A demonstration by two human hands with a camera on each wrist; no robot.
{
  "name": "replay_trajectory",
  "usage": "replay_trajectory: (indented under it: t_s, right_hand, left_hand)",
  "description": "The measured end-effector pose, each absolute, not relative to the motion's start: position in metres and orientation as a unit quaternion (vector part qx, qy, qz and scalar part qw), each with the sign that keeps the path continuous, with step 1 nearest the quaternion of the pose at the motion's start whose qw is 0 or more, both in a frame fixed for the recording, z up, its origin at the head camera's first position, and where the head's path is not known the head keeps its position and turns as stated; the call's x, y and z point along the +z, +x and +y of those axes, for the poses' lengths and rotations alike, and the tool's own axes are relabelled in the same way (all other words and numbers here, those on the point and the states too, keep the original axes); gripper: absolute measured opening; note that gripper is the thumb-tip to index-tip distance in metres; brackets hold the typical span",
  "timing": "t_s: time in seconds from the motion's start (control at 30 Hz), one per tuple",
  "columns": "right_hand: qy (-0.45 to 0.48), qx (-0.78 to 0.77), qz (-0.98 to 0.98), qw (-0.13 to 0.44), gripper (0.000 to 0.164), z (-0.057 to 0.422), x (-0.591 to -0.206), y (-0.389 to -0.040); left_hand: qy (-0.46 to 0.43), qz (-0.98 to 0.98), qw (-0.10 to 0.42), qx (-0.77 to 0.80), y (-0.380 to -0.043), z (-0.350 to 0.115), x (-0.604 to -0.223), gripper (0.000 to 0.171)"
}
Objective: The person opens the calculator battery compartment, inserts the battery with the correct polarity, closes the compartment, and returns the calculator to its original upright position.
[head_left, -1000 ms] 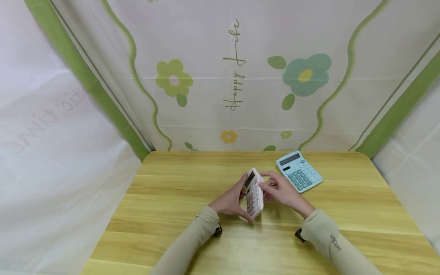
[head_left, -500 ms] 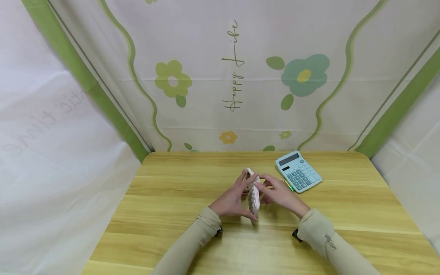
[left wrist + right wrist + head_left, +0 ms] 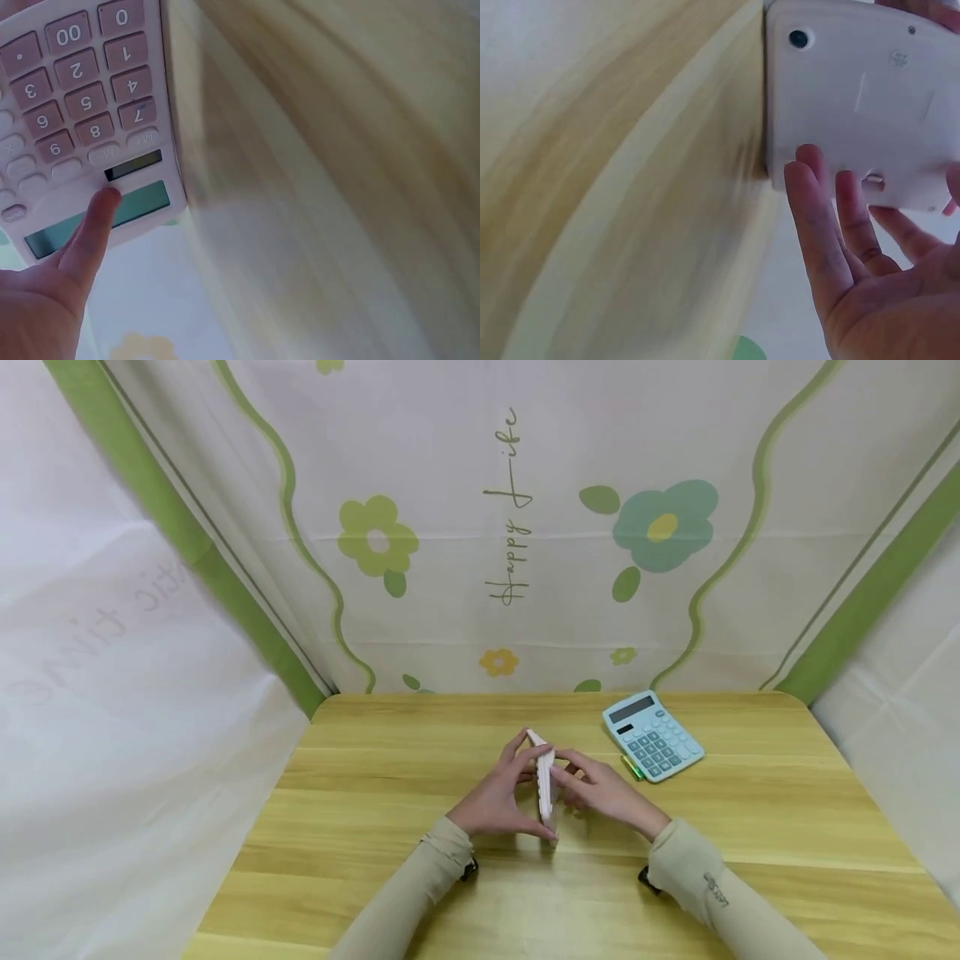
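Observation:
A pale pink calculator (image 3: 545, 785) stands nearly upright on its long side on the table, seen almost edge-on in the head view. My left hand (image 3: 495, 797) grips it from the left, thumb at the near end and fingers at the far end; one finger lies across its display in the left wrist view. Its keys (image 3: 86, 105) face left. My right hand (image 3: 603, 789) holds the far upper corner with thumb and index finger. The other fingers (image 3: 817, 225) are beside the plain back (image 3: 855, 97), which has a round foot and a small notch.
A light blue calculator (image 3: 654, 735) lies face up at the table's back right. Against its left side lies a small green cylinder (image 3: 632, 767), battery-like. The wooden table (image 3: 390, 777) ends at a patterned cloth (image 3: 450, 602), with white cloth at both sides.
The pink calculator has turned from showing its keys to standing edge-on, and has shifted slightly left with both hands. The green cylinder has come into view from behind the right hand.

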State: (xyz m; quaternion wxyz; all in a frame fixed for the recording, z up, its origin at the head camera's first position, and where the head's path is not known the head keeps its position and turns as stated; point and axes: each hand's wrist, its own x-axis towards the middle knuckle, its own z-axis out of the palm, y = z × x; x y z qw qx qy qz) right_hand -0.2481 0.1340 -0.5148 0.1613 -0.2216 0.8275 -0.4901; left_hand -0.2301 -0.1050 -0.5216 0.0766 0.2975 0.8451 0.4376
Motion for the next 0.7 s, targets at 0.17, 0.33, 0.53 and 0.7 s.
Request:
replay_trajectory:
  t_s: [0.17,0.33,0.53,0.7]
  right_hand:
    - [-0.236,-0.471,0.837,0.148,0.058,0.136,-0.519,-0.248]
    - [-0.255,-0.480,0.826,0.149,0.057,0.138,-0.523,-0.248]
    - [-0.293,-0.454,0.829,0.145,0.056,0.139,-0.523,-0.249]
    - [-0.302,-0.434,0.840,0.122,0.056,0.140,-0.524,-0.249]
  left_hand:
    - [0.301,0.866,0.056,0.396,-0.228,-0.109,-0.519,0.138]
    - [0.305,0.864,0.058,0.398,-0.229,-0.112,-0.520,0.142]
    - [0.319,0.854,0.052,0.409,-0.228,-0.117,-0.520,0.142]
    - [0.335,0.851,0.042,0.401,-0.228,-0.121,-0.521,0.140]
